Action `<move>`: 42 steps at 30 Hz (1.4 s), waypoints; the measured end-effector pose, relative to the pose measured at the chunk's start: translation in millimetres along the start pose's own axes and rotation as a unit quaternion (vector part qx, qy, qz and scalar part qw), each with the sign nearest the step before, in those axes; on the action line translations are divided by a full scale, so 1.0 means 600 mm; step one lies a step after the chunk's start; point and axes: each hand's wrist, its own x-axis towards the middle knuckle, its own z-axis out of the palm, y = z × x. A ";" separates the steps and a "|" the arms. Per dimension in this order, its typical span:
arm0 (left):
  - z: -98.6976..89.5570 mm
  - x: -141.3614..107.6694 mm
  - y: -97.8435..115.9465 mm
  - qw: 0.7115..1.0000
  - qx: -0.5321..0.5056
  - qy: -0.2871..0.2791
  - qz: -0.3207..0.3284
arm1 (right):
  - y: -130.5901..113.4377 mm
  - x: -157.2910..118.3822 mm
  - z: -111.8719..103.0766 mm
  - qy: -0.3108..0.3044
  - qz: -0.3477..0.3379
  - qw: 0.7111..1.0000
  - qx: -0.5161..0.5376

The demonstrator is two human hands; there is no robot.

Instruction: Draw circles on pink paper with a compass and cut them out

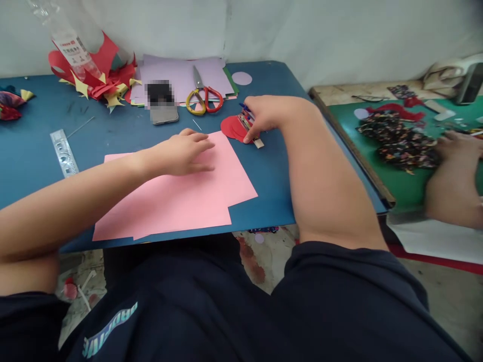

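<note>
Dark shirt cloth [196, 301] with shiny lettering lies nearest, above a stained, littered floor [271, 261]. Beyond it spreads a blue tabletop [271, 201], its near edge overlapped by pink sheets [177, 201]. The left hand [184, 153] is open over these sheets, fingers apart. Farther right, the right hand [260, 118] curls over small blue and pale items beside red paper discs [228, 126]; whether its grip has closed, I cannot tell. Toward the back lie scissors [204, 98], purple sheets [171, 68] and a bottle [73, 53] amid red and yellow paper. A pale wall [264, 40] rises behind. Rightward, a co-worker's hand [458, 143] touches dark patterned fabric [400, 138] on a green surface [407, 188].
</note>
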 end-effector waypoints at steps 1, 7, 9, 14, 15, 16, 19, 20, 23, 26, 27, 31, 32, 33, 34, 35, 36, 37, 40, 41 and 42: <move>0.004 0.029 0.001 1.000 -0.001 0.004 -0.011 | -0.001 0.000 0.000 0.003 -0.004 1.000 0.001; 0.011 0.126 -0.003 0.999 -0.022 0.025 -0.011 | -0.008 -0.005 -0.007 0.017 -0.014 1.000 -0.003; 0.012 0.132 -0.006 0.999 -0.030 0.028 -0.006 | -0.011 -0.007 -0.008 0.019 -0.014 1.000 -0.004; 0.011 0.135 -0.018 0.998 -0.050 0.038 0.001 | -0.015 -0.012 -0.008 0.006 -0.020 1.000 -0.007; 0.011 0.136 -0.021 0.998 -0.054 0.042 0.001 | -0.015 -0.012 -0.007 0.004 -0.021 1.000 -0.009; 0.011 0.139 -0.022 0.997 -0.058 0.046 -0.001 | -0.016 -0.013 -0.007 0.003 -0.022 1.000 -0.010; 0.015 0.147 -0.022 0.996 -0.069 0.062 -0.014 | -0.021 -0.017 -0.009 -0.003 -0.024 1.000 -0.012; 0.018 0.149 -0.020 0.995 -0.073 0.067 -0.018 | -0.022 -0.019 -0.010 -0.006 -0.024 1.000 -0.013; 0.027 0.153 -0.015 0.993 -0.085 0.084 -0.024 | -0.028 -0.024 -0.013 -0.017 -0.024 0.999 -0.016; 0.037 0.152 -0.012 0.989 -0.091 0.108 -0.031 | -0.032 -0.026 -0.013 -0.016 -0.032 0.999 -0.023; 0.039 0.151 -0.011 0.989 -0.090 0.116 -0.034 | -0.032 -0.025 -0.013 -0.014 -0.036 0.999 -0.024; 0.046 0.147 -0.013 0.987 -0.084 0.133 -0.034 | -0.031 -0.021 -0.013 0.001 -0.044 0.999 -0.029; 0.047 0.147 -0.014 0.987 -0.083 0.136 -0.030 | -0.030 -0.020 -0.013 0.005 -0.045 0.999 -0.031; 0.048 0.146 -0.014 0.987 -0.084 0.138 -0.026 | -0.028 -0.019 -0.013 0.009 -0.045 0.998 -0.032; 0.049 0.146 -0.014 0.986 -0.085 0.141 -0.023 | -0.027 -0.018 -0.013 0.013 -0.045 0.998 -0.034; 0.051 0.146 -0.014 0.986 -0.086 0.143 -0.021 | -0.026 -0.018 -0.012 0.015 -0.043 0.998 -0.035; 0.052 0.146 -0.014 0.985 -0.086 0.145 -0.020 | -0.026 -0.018 -0.012 0.014 -0.040 0.998 -0.036; 0.053 0.146 -0.013 0.985 -0.087 0.146 -0.020 | -0.026 -0.018 -0.012 0.012 -0.034 0.999 -0.037; 0.055 0.146 -0.013 0.986 -0.089 0.140 -0.016 | -0.030 -0.020 -0.012 0.001 -0.013 0.999 -0.037; 0.055 0.146 -0.013 0.986 -0.092 0.137 -0.014 | -0.033 -0.021 -0.012 -0.003 -0.009 0.999 -0.037; 0.055 0.147 -0.014 0.986 -0.094 0.134 -0.014 | -0.036 -0.022 -0.013 -0.006 -0.009 0.999 -0.036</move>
